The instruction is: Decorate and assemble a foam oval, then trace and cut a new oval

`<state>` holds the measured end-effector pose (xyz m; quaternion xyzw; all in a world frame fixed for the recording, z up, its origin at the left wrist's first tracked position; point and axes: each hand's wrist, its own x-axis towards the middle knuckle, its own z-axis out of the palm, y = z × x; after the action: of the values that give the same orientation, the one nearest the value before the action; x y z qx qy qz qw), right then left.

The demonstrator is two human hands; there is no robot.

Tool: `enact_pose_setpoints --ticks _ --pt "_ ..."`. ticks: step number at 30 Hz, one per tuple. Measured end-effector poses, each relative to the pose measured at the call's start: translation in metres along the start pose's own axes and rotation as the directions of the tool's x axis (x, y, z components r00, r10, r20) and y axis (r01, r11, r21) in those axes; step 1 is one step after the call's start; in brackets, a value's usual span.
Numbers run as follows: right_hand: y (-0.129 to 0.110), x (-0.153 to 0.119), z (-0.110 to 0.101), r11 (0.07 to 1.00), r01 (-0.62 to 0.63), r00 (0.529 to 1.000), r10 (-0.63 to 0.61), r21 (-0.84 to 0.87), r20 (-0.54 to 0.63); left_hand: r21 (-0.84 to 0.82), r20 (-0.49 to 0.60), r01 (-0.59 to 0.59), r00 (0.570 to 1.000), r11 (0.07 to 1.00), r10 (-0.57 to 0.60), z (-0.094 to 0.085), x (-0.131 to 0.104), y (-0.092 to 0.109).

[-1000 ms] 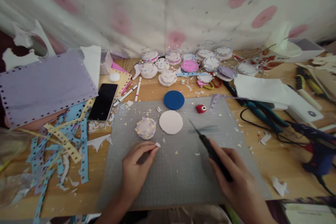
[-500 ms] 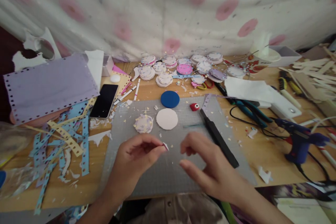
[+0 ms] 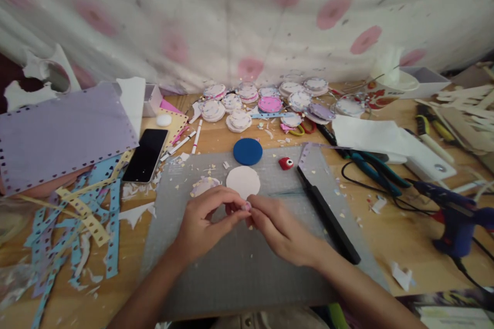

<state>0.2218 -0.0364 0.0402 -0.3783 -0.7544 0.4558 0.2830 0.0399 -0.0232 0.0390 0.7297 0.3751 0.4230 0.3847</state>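
Observation:
Over the grey cutting mat (image 3: 216,277), my left hand (image 3: 210,221) pinches a tiny pinkish piece (image 3: 246,206) between thumb and fingertips. The fingertips of my right hand (image 3: 283,229) close on the same piece, touching those of the left. Its exact shape is mostly hidden by the fingers. Just beyond them lies a white scalloped disc (image 3: 243,181), with a blue round lid (image 3: 247,151) behind it. A speckled lilac disc (image 3: 204,185) is partly covered by my left hand. A small red object (image 3: 286,163) sits to the right.
A black tool (image 3: 332,221) lies on the mat's right side. Farther right are teal pliers (image 3: 380,169) and a blue glue gun (image 3: 459,216). Cut paper strips (image 3: 111,231) and a phone (image 3: 145,155) are on the left. Decorated discs (image 3: 270,104) line the back.
My right hand has moved left to meet my left hand, and its fingers have closed at the small piece. The camera view has shifted slightly.

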Motion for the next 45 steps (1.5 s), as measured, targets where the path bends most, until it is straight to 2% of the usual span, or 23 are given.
enact_pose_setpoints --ticks 3,6,10,16,20,23,25,26,27,28,29,30,31,32,33,34,36,40,43,45 --pt "0.016 0.002 0.007 0.999 -0.042 0.999 0.042 0.029 -0.007 0.045 0.038 0.006 0.999 0.999 -0.008 0.005 -0.002 -0.013" --pt "0.026 0.003 0.015 0.997 -0.070 0.996 0.071 0.020 -0.047 0.085 0.030 -0.018 0.999 0.996 0.016 0.009 -0.008 -0.020" --pt "0.029 0.004 0.020 0.996 -0.067 0.994 0.072 0.066 -0.083 0.093 0.029 -0.073 0.997 0.993 0.071 0.010 -0.011 -0.023" --pt "0.032 0.005 0.028 0.979 -0.054 0.993 0.073 0.196 -0.095 0.056 0.067 -0.094 0.994 0.994 0.090 0.008 -0.013 -0.023" --pt "0.033 0.006 0.031 0.969 -0.044 0.991 0.073 0.242 -0.114 0.002 0.036 -0.030 0.999 1.000 0.030 0.014 -0.014 -0.028" --pt "0.034 0.005 0.031 0.990 0.029 0.985 -0.005 0.139 -0.170 -0.062 -0.020 0.056 0.998 0.997 -0.057 0.012 -0.014 -0.030" --pt "0.037 0.005 0.031 0.997 0.064 0.981 -0.053 0.053 -0.188 0.008 -0.086 0.075 0.993 0.997 -0.074 -0.001 -0.011 -0.028" --pt "0.039 0.004 0.032 0.997 0.074 0.979 -0.069 0.020 -0.194 0.089 -0.151 0.085 0.986 0.992 -0.071 -0.013 -0.009 -0.026" --pt "0.040 0.004 0.032 0.997 0.079 0.978 -0.078 -0.005 -0.194 0.180 -0.265 0.115 0.962 0.977 -0.065 -0.029 -0.007 -0.026" --pt "0.042 0.005 0.033 0.996 0.084 0.977 -0.087 -0.024 -0.193 0.241 -0.386 0.178 0.919 0.954 -0.075 -0.047 -0.005 -0.026" --pt "0.044 0.005 0.034 0.995 0.090 0.977 -0.096 -0.039 -0.191 0.244 -0.509 0.231 0.857 0.942 -0.079 -0.068 -0.003 -0.027" --pt "0.045 0.006 0.035 0.994 0.096 0.977 -0.104 -0.053 -0.188 0.216 -0.620 0.236 0.783 0.947 -0.053 -0.089 -0.001 -0.030" --pt "0.046 0.006 0.036 0.993 0.098 0.977 -0.108 -0.063 -0.182 0.217 -0.629 0.240 0.776 0.946 -0.053 -0.109 0.002 -0.035" --pt "0.047 0.007 0.037 0.992 0.101 0.978 -0.111 -0.070 -0.177 0.283 -0.628 0.304 0.775 0.910 -0.063 -0.128 0.004 -0.041" --pt "0.048 0.007 0.039 0.992 0.102 0.979 -0.114 -0.075 -0.172 0.403 -0.639 0.418 0.765 0.814 -0.076 -0.143 0.007 -0.049" --pt "0.049 0.008 0.040 0.991 0.104 0.979 -0.116 -0.079 -0.168 0.448 -0.634 0.466 0.768 0.763 -0.097 -0.156 0.010 -0.058" --pt "0.050 0.008 0.041 0.991 0.107 0.979 -0.120 -0.085 -0.164 0.518 -0.606 0.520 0.783 0.679 -0.138 -0.170 0.017 -0.077" --pt "0.050 0.008 0.042 0.988 0.115 0.978 -0.131 -0.104 -0.163 0.675 -0.564 0.569 0.809 0.470 -0.169 -0.170 0.033 -0.106" --pt "0.050 0.009 0.041 0.987 0.115 0.978 -0.133 -0.112 -0.160 0.766 -0.562 0.597 0.802 0.240 -0.204 -0.165 0.044 -0.112" --pt "0.049 0.010 0.040 0.987 0.112 0.978 -0.130 -0.114 -0.161 0.782 -0.561 0.600 0.796 0.170 -0.228 -0.165 0.049 -0.113"
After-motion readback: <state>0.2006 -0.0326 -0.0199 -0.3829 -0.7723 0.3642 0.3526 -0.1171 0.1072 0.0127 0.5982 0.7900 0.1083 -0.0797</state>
